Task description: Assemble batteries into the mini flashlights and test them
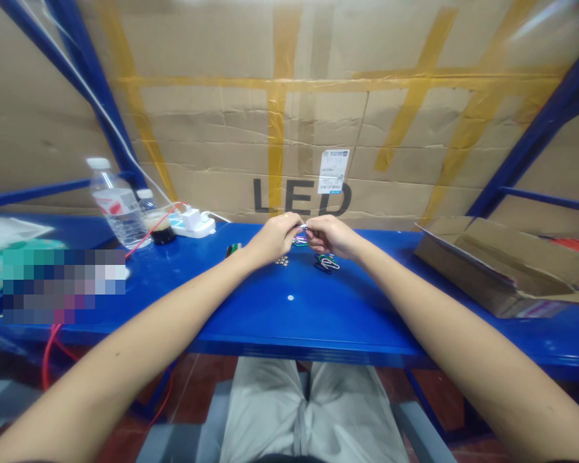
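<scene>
Above the blue tabletop, my left hand (280,236) and my right hand (332,235) meet with their fingertips pinched together. Between them is a small whitish piece (303,226), too small to name; both hands appear to grip it. Under my left hand lie several small shiny metal bits (282,262). Purple and green wires (300,242) show in the gap between the hands. Just below my right hand rests a loose bundle of black, white and green wires (327,263). A dark and green strip-like item (233,249) is partly hidden behind my left wrist.
An open cardboard box (492,276) stands on the right of the blue table (347,315). To the left are a water bottle (118,209), a dark-filled jar (161,230), a white power strip (200,226) and red cable (51,360). Large cardboard (212,148) stands behind.
</scene>
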The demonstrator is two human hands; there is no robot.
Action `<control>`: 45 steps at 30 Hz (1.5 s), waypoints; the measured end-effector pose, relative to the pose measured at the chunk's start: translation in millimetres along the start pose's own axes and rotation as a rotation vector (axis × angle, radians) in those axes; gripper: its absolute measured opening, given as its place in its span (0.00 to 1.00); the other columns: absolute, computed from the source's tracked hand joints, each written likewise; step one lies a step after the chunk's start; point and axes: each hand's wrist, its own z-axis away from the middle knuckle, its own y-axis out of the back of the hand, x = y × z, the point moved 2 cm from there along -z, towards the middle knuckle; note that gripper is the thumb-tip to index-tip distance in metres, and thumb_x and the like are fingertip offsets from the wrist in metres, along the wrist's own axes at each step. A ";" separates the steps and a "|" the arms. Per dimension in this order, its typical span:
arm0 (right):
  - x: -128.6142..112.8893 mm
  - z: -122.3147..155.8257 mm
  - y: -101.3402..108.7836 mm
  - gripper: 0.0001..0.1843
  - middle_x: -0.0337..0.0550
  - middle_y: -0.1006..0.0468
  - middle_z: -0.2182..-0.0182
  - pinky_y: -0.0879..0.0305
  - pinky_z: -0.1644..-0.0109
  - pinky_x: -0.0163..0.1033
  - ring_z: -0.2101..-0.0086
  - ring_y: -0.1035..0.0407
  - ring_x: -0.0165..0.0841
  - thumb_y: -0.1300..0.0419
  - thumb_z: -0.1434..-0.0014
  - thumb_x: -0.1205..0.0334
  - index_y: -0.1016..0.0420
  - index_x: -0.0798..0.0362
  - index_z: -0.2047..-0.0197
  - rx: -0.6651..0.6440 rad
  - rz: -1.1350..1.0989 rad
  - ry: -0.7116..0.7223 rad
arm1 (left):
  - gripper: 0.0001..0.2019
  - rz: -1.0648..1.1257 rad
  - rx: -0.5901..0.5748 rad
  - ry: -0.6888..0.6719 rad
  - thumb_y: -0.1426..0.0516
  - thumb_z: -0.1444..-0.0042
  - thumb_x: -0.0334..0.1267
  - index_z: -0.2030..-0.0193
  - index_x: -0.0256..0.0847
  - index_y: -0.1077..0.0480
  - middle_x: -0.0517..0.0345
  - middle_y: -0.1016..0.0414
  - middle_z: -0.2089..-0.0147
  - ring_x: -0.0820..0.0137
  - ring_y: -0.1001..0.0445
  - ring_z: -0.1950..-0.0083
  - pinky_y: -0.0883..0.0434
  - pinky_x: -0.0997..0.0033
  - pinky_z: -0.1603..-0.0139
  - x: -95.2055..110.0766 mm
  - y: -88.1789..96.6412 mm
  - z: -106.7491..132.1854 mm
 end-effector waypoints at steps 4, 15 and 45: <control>-3.6 -2.0 4.6 0.15 0.36 0.38 0.85 0.49 0.81 0.32 0.84 0.41 0.28 0.48 0.35 0.62 0.35 0.53 0.74 -0.016 0.117 -0.024 | 0.06 0.101 -0.003 0.120 0.48 0.35 0.31 0.61 0.39 0.30 0.55 0.23 0.63 0.68 0.26 0.61 0.31 0.67 0.58 0.9 -0.4 -2.3; -0.7 -4.7 32.0 0.09 0.49 0.20 0.71 0.39 0.68 0.38 0.69 0.27 0.37 0.37 0.42 0.61 0.25 0.55 0.72 0.048 1.412 -0.205 | 0.08 0.320 -0.027 0.558 0.46 0.37 0.36 0.55 0.38 0.29 0.52 0.23 0.58 0.65 0.26 0.58 0.31 0.63 0.53 -35.9 -19.4 7.0; -4.2 -3.8 7.3 0.09 0.46 0.24 0.76 0.42 0.70 0.37 0.72 0.32 0.34 0.43 0.43 0.65 0.30 0.53 0.74 0.248 1.125 0.103 | 0.06 0.317 -0.028 0.474 0.43 0.45 0.38 0.67 0.38 0.27 0.57 0.25 0.66 0.67 0.30 0.62 0.34 0.66 0.56 -29.3 -12.8 3.9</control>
